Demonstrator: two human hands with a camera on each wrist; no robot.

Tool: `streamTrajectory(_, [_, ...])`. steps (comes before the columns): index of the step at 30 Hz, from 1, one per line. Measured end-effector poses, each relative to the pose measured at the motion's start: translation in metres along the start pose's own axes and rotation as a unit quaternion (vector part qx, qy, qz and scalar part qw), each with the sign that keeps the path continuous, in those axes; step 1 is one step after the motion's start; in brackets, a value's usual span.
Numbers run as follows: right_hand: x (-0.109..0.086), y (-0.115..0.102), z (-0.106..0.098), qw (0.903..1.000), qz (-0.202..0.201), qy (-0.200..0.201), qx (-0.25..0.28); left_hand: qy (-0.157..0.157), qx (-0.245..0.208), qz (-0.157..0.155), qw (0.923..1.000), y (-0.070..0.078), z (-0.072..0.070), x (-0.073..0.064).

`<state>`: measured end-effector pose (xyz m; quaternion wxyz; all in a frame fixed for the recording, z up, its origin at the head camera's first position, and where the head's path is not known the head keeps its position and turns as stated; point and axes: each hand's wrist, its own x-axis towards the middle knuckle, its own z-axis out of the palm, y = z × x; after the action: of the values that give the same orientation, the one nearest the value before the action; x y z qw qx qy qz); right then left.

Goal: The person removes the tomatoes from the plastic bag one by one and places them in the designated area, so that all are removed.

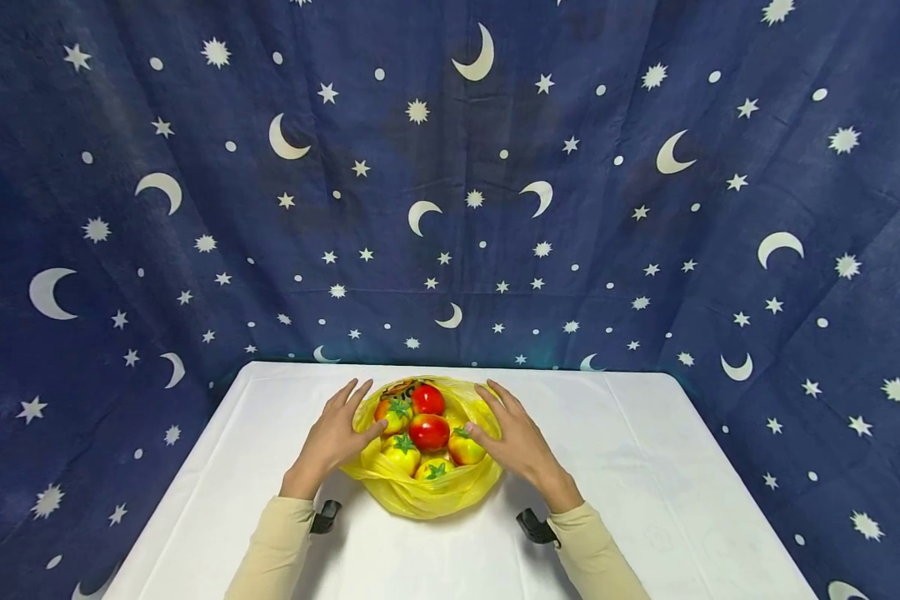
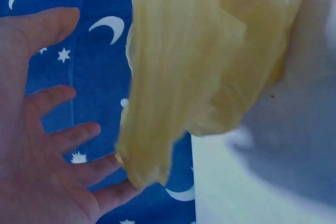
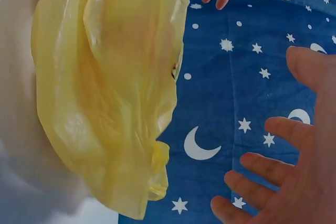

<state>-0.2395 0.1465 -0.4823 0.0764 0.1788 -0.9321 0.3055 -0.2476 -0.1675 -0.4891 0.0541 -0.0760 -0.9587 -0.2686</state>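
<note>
A yellow plastic bag point(image 1: 427, 497) sits on the table with its mouth spread wide at the top. Inside lie several tomato-like fruits: two red ones, such as the red fruit point(image 1: 429, 432) in the middle, and yellow-orange ones with green leafy tops, like the yellow fruit point(image 1: 401, 455). My left hand point(image 1: 336, 435) is at the bag's left side, fingers spread; in the left wrist view its lower fingertips are right at the hanging plastic point(image 2: 168, 77). On the right side my right hand point(image 1: 521, 442) has its fingers extended, apart from the bag point(image 3: 110, 103) in the right wrist view.
A white cloth covers the table point(image 1: 607, 483), whose far edge meets a dark blue curtain point(image 1: 450, 250) printed with moons and stars. Black wrist mounts point(image 1: 326, 517) show below both forearms, near the light sleeves point(image 1: 270, 546).
</note>
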Motion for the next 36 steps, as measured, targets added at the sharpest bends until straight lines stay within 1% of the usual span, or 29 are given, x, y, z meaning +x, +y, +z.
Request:
streamTrajectory(2, [0.0,-0.002,0.004,1.0,0.0,0.002,0.01,-0.009,-0.01,-0.012,0.9998,-0.005,0.0,-0.001])
streamTrajectory(4, [0.001,-0.004,0.008,0.9998,-0.002,0.005,0.019,-0.016,-0.024,-0.015,0.9995,-0.011,0.0,0.0])
streamTrajectory(6, [0.003,-0.006,0.014,0.9996,-0.007,0.0,0.028,-0.019,-0.042,-0.021,0.9987,-0.017,-0.001,0.0])
streamTrajectory(9, [0.006,-0.01,0.02,0.9991,-0.016,-0.014,0.037,-0.019,-0.064,-0.02,0.9976,-0.025,-0.001,0.001])
streamTrajectory(12, [0.007,-0.014,0.024,0.9985,-0.024,-0.022,0.043,-0.025,-0.085,-0.022,0.9959,-0.031,0.0,0.003])
streamTrajectory(14, [0.007,-0.015,0.026,0.9984,-0.023,-0.023,0.047,-0.035,-0.095,-0.021,0.9946,-0.034,0.001,0.005])
streamTrajectory(17, [0.008,-0.018,0.028,0.9982,-0.019,-0.029,0.049,-0.047,-0.11,-0.029,0.9924,-0.038,0.003,0.007])
streamTrajectory(21, [0.01,-0.02,0.031,0.9979,-0.016,-0.038,0.05,-0.056,-0.126,-0.047,0.9893,-0.041,0.006,0.009])
streamTrajectory(24, [0.013,-0.02,0.032,0.9978,-0.014,-0.043,0.048,-0.067,-0.153,-0.065,0.9838,-0.039,0.008,0.012])
streamTrajectory(28, [0.015,-0.017,0.036,0.9975,-0.015,-0.054,0.043,-0.077,-0.17,-0.069,0.98,-0.035,0.012,0.013])
streamTrajectory(32, [0.017,-0.015,0.042,0.997,-0.024,-0.059,0.044,-0.075,-0.153,-0.052,0.9839,-0.034,0.013,0.011])
streamTrajectory(36, [0.021,-0.016,0.046,0.9959,-0.032,-0.065,0.053,-0.079,-0.149,-0.049,0.9844,-0.037,0.012,0.011])
